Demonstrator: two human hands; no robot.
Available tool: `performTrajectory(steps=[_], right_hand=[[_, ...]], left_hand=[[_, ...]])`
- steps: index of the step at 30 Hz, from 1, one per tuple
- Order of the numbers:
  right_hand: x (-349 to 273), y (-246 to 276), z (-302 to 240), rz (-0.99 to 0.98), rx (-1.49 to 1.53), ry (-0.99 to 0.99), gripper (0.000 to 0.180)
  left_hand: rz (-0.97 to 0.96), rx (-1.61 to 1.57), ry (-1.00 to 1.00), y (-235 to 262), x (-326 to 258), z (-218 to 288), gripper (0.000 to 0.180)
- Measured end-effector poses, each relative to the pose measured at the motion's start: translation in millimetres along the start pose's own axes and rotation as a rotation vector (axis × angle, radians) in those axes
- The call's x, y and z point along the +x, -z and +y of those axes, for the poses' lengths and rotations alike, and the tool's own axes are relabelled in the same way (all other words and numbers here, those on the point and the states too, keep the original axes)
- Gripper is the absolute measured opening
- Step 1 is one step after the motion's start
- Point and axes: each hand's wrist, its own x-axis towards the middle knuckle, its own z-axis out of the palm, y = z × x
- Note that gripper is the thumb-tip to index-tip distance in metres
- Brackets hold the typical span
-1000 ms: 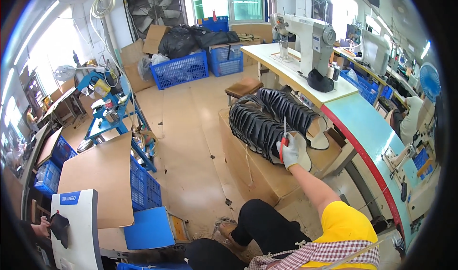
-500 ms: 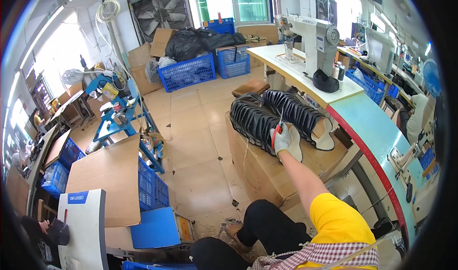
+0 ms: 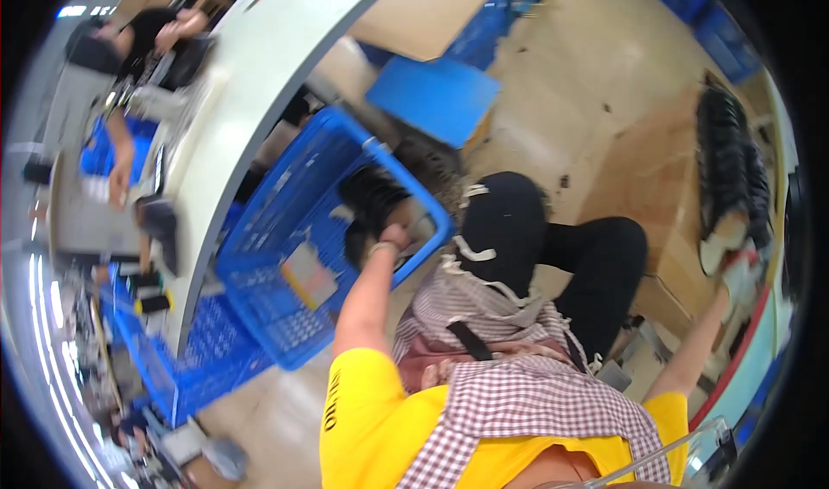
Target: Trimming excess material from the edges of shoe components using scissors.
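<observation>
My bare left hand (image 3: pixel 395 234) reaches into a blue plastic basket (image 3: pixel 250 256) beside my leg. Its fingers look closed on the end of a bundle of black shoe uppers (image 3: pixel 370 200) with pale brown linings; motion blur softens the grip. Out at the far right, my gloved right hand (image 3: pixel 739 283) is closed round red-handled scissors (image 3: pixel 748 256), whose blades I cannot make out. Just beyond that hand, two rows of stacked black shoe uppers (image 3: pixel 724 156) lie on a cardboard box (image 3: pixel 643 174).
A white tabletop (image 3: pixel 259 83) curves past the basket's left side. Beyond it are a co-worker's hands (image 3: pixel 177 31) and a forearm (image 3: pixel 123 156). A blue board (image 3: pixel 436 96) stands ahead of the basket. The red-edged bench (image 3: pixel 749 338) borders my right arm.
My view has swung down and left. My left hand has come into sight inside the blue basket. The right hand, with the scissors, has stayed close to the uppers on the box.
</observation>
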Motion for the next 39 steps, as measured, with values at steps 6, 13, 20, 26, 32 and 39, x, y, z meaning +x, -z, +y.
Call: performTrajectory(steps=[6,13,20,26,32,39], right_hand=[[-131.8,-41.2,-124.4,0.104,-0.894,0.594,0.057],[-194.1,-81.9,-149.0,-0.095,-0.823,0.547,0.053],[-204.8,-131.0,-135.2,-0.282,-0.417,0.324,0.048],[-256.9,-192.9,-170.4,-0.482,-0.491,0.310,0.051],[-353.2,-265.6,-202.9,-0.872,-0.070,-0.262,0.050],[-390.1,-295.2,-222.7,-0.799,-0.157,-0.064,0.059]], left_hand=[[0.106,0.004,0.230,5.9,-47.2,1.7,0.056],[0.748,0.391,-0.145,22.1,-42.8,-17.6,0.017],[0.659,0.240,-0.114,31.9,-34.3,-11.3,0.025],[0.915,-0.143,-0.174,77.1,-151.3,-38.5,0.049],[1.224,-0.310,-0.162,133.9,-263.1,17.6,0.048],[1.125,-0.359,-0.544,141.5,-283.2,139.4,0.051]])
